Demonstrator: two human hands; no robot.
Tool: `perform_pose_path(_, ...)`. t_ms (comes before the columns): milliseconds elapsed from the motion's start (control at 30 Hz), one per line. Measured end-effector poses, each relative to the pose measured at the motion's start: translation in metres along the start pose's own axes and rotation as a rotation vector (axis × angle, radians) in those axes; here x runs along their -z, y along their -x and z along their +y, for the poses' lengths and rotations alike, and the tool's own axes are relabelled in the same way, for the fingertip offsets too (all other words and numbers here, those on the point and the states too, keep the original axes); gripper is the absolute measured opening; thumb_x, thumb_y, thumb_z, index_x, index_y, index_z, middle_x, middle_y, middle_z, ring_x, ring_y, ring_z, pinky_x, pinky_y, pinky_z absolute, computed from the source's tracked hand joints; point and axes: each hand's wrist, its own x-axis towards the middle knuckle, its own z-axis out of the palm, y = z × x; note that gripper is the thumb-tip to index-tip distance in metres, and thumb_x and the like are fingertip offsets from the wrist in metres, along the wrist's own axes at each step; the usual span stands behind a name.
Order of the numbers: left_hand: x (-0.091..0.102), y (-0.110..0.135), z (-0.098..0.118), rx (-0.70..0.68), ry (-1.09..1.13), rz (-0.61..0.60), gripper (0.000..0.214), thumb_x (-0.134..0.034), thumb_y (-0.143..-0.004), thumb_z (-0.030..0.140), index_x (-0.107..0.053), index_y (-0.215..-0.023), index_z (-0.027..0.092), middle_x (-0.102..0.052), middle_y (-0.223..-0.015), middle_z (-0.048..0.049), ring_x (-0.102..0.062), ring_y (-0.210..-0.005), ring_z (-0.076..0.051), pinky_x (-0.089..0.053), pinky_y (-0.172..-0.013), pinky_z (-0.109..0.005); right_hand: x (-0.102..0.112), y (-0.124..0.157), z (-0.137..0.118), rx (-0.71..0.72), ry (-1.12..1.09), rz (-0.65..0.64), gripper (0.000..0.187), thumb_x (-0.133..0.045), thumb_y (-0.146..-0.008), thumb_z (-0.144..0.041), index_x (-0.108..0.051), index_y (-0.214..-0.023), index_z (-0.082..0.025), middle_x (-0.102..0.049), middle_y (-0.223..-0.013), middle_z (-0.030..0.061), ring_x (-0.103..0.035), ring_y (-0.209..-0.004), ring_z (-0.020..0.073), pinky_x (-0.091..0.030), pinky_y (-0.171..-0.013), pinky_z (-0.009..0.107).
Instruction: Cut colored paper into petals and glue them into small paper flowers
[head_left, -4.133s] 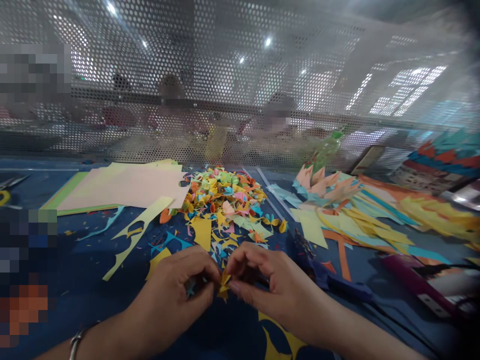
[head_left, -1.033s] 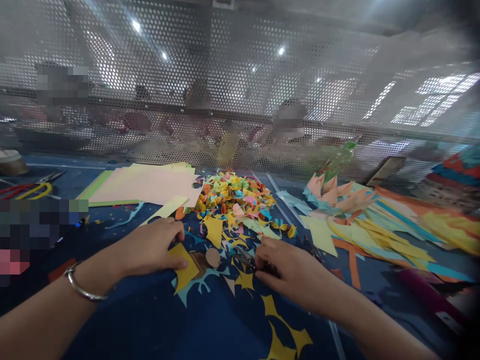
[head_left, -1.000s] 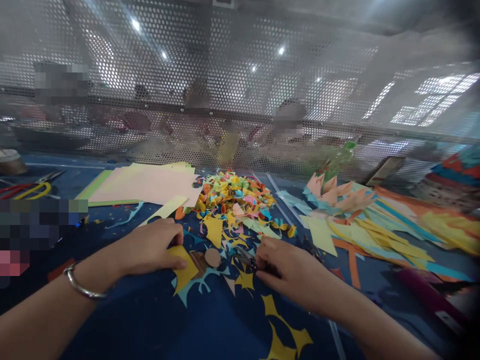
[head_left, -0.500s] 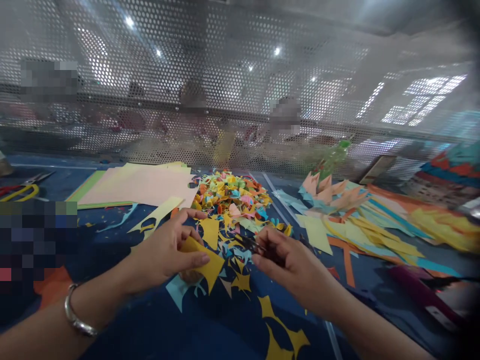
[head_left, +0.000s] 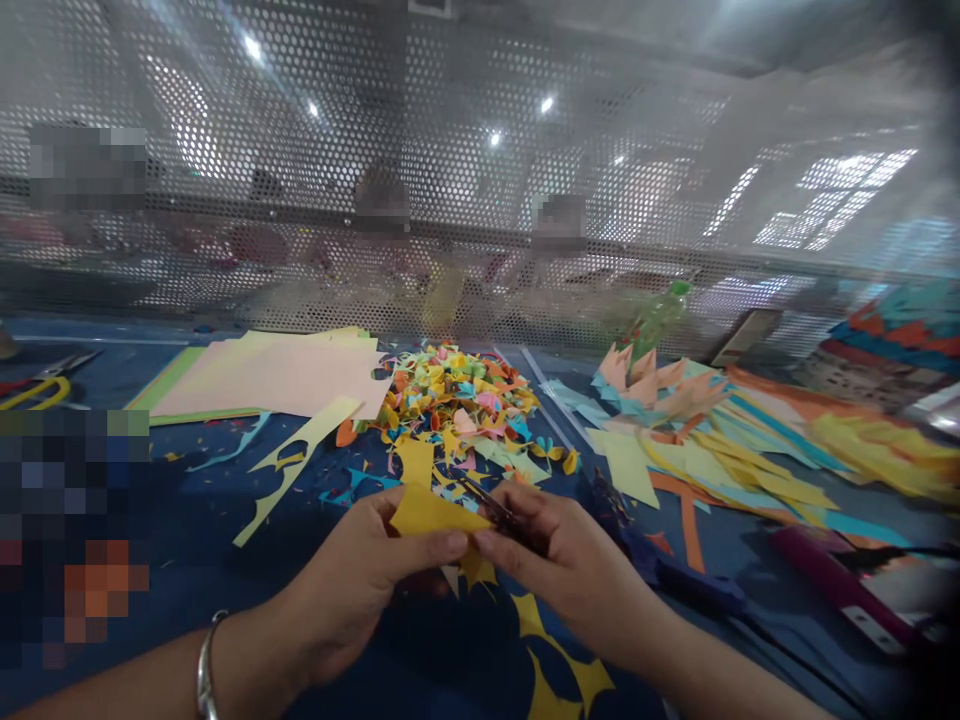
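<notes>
My left hand (head_left: 356, 560) pinches a piece of yellow paper (head_left: 431, 512) between thumb and fingers. In my right hand (head_left: 577, 560) is a small dark pair of scissors (head_left: 491, 503), its blades pointing up and left and its handles mostly hidden by the fingers. The right thumb meets the paper's right corner; whether it also grips it I cannot tell. Yellow cut-out scraps (head_left: 566, 660) lie on the blue table below my hands. Beyond them rises a heap of small coloured paper cuttings (head_left: 465, 390).
A stack of pale paper sheets (head_left: 277, 375) lies left of the heap. Yellow-handled scissors (head_left: 45, 390) are at far left. Paper strips (head_left: 735, 460), a dark blue corded tool (head_left: 675, 580) and a purple object (head_left: 832, 580) lie right. A perforated metal screen (head_left: 465, 200) stands behind.
My left hand has moved right with the yellow paper, and my hands have come together. The paper now lies flatter, its right corner at my right thumb. The view has shifted slightly.
</notes>
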Motion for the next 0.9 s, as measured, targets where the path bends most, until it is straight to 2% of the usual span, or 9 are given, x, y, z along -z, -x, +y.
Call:
perform_pose_path(133, 0.0014, -0.0029, -0.0003, -0.011, 0.052, 0.013, 0.028, -0.075, -0.07, 0.029, -0.067, -0.094, 0.016, -0.067, -0.091, -0.0064, -0.059, -0.077, -0.015, -0.046, -0.059, -0.02, 0.0028, 0.0006, 0.0013, 0.008, 0.078, 0.041, 0.029, -0.049, -0.089, -0.046, -0.049, -0.077, -0.02, -0.041, -0.067, -0.0025, -0.038, -0.06, 0.0122, -0.034, -0.053, 0.024)
perform_pose_path(233, 0.0043, -0.0058, 0.0019, -0.055, 0.114, 0.042, 0.024, -0.075, -0.07, 0.023, -0.066, -0.092, 0.016, -0.068, -0.09, -0.0057, -0.06, -0.082, -0.016, -0.049, -0.073, -0.024, 0.0061, 0.0011, 0.0039, 0.029, 0.173, 0.072, 0.033, -0.039, -0.094, -0.048, -0.05, -0.078, -0.021, -0.046, -0.072, -0.0003, -0.04, -0.064, 0.0133, -0.034, -0.056, 0.025)
perform_pose_path(333, 0.007, -0.0081, 0.0013, -0.104, 0.175, 0.057, 0.024, -0.074, -0.072, 0.022, -0.066, -0.094, 0.016, -0.068, -0.093, -0.0057, -0.06, -0.087, -0.017, -0.048, -0.083, -0.029, 0.0082, 0.001, 0.0056, 0.019, 0.245, 0.083, 0.034, -0.037, -0.095, -0.047, -0.05, -0.077, -0.021, -0.045, -0.071, -0.0012, -0.04, -0.064, 0.0134, -0.033, -0.057, 0.026)
perform_pose_path(633, 0.0068, -0.0076, -0.001, -0.128, 0.201, 0.061, 0.026, -0.075, -0.071, 0.024, -0.066, -0.095, 0.018, -0.069, -0.095, -0.005, -0.062, -0.09, -0.019, -0.047, -0.086, -0.032, 0.0066, -0.0003, 0.006, -0.004, 0.3, 0.063, 0.032, -0.043, -0.091, -0.046, -0.046, -0.073, -0.02, -0.038, -0.064, -0.0039, -0.036, -0.057, 0.0114, -0.031, -0.053, 0.026)
perform_pose_path(900, 0.0056, -0.0063, -0.0012, -0.106, 0.182, 0.055, 0.026, -0.077, -0.069, 0.024, -0.067, -0.091, 0.017, -0.069, -0.089, -0.0053, -0.062, -0.086, -0.019, -0.048, -0.083, -0.032, 0.0062, 0.0016, 0.0026, 0.01, 0.357, 0.057, 0.033, -0.041, -0.092, -0.046, -0.048, -0.071, -0.021, -0.041, -0.063, -0.0023, -0.039, -0.059, 0.0127, -0.033, -0.052, 0.027)
